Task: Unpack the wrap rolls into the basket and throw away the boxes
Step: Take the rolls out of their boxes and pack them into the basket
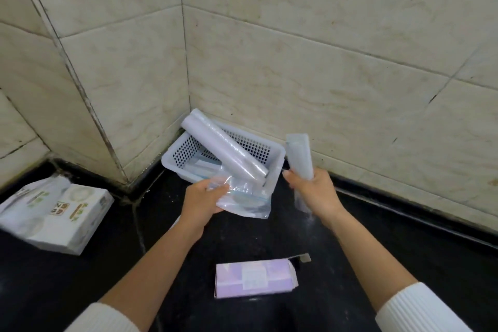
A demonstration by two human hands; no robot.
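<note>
A white perforated basket [277, 159] stands in the corner of a black counter against the tiled walls. A long clear wrap roll [223, 147] lies slanted across it, its upper end sticking out over the back rim. My left hand [202, 198] grips a bundle of clear zip bags [244, 198] at the basket's front edge. My right hand [314, 188] holds a shorter wrap roll [299, 155] upright just right of the basket. A purple box [256, 277] lies open on the counter between my forearms.
White printed boxes [58, 214] with a plastic-wrapped item on top sit at the left of the counter. The tiled walls close off the back and left. A raised black lip [404, 207] runs along the wall at the right.
</note>
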